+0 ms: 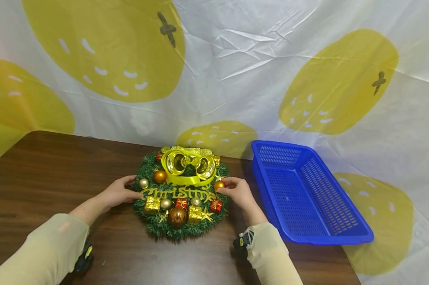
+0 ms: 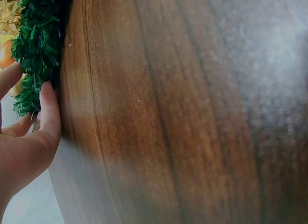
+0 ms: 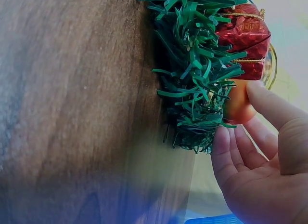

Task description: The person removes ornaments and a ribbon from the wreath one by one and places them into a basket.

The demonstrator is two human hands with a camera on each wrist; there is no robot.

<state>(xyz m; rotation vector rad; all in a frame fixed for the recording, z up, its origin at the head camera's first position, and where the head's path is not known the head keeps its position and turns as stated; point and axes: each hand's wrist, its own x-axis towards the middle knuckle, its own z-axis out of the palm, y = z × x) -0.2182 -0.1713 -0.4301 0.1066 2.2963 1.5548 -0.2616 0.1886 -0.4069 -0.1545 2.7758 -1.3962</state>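
A green Christmas wreath (image 1: 178,233) lies on the brown table, with gold bells (image 1: 203,167) and a yellow ribbon at its top. Gold "Christmas" lettering crosses its middle, above baubles, red and gold gift boxes and stars. At its left edge, my left hand (image 1: 119,191) grips the green tinsel between thumb and fingers; the left wrist view shows the fingertips against the tinsel (image 2: 41,46). My right hand (image 1: 240,194) holds the right edge. In the right wrist view, the thumb rests by an orange bauble (image 3: 238,104) and the fingertips touch the tinsel beside it.
A blue plastic basket (image 1: 307,238) with slotted walls stands to the right of the wreath. Brown wood tabletop (image 1: 57,166) extends to the left and front. Behind hangs a white cloth (image 1: 232,79) printed with large yellow fruit shapes.
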